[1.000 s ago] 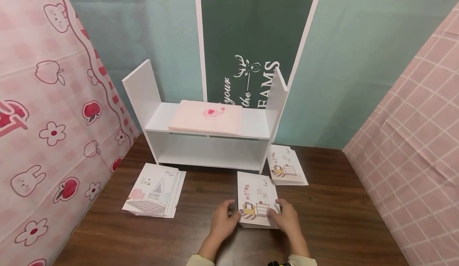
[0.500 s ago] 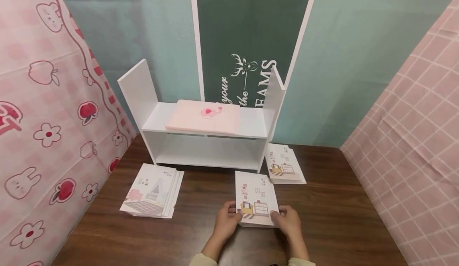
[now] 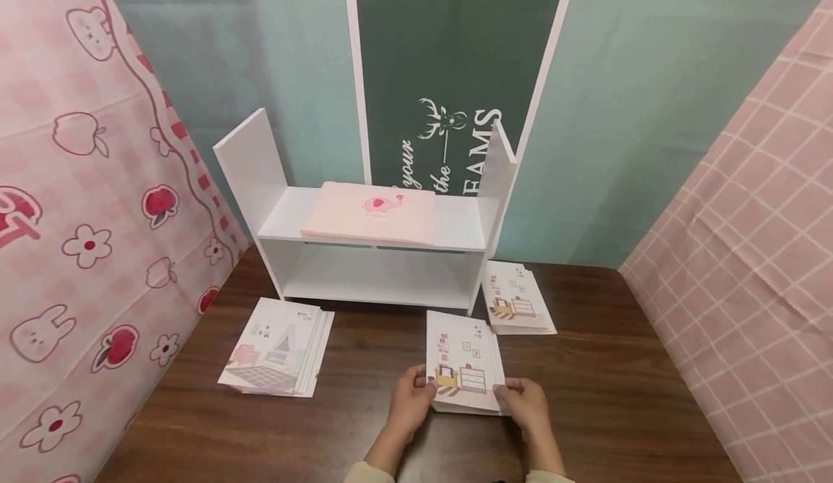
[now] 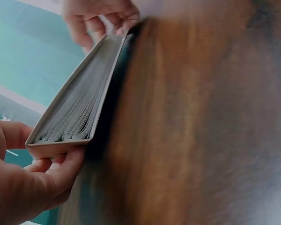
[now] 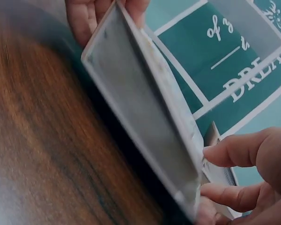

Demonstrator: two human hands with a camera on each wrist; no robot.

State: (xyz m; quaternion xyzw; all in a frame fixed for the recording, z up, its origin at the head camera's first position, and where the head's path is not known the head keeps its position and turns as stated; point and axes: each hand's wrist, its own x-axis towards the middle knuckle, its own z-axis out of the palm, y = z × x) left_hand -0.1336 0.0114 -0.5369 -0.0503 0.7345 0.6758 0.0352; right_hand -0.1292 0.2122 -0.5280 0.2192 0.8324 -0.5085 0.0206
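Holding a book (image 3: pixel 465 367) between them, the left hand (image 3: pixel 410 400) and right hand (image 3: pixel 526 402) rest at its two sides, in front of the right end of the shelf (image 3: pixel 377 277). The left grip is narrow, closed around the spine edge, with the thumb over the cover and other fingers against the spine. The right grip is also narrow, pinching the opposite edge near the corner farthest from the shelf. The cover, which faces up, shows a yellow chair and white drawers; the wrist views show pages fanned between the boards, thickest at the spine. Whether the book lies fully on the table (image 3: pixel 586 411) or is slightly raised, I cannot tell.

Just beside the shelf, on its right, lies another book (image 3: pixel 514 298) with the same drawing. In front of the shelf's left end sits a pile (image 3: pixel 273 345), its layers staggered, the top cover printed with a grey tent shape and a checked rug. On the shelf's upper board rests a pink book (image 3: pixel 371 212) with an elephant. Behind the shelf hangs a teal backdrop (image 3: pixel 638 107) with a dark green panel (image 3: pixel 468 27) and white lettering; to its left, a fruit-print curtain (image 3: pixel 97 179).
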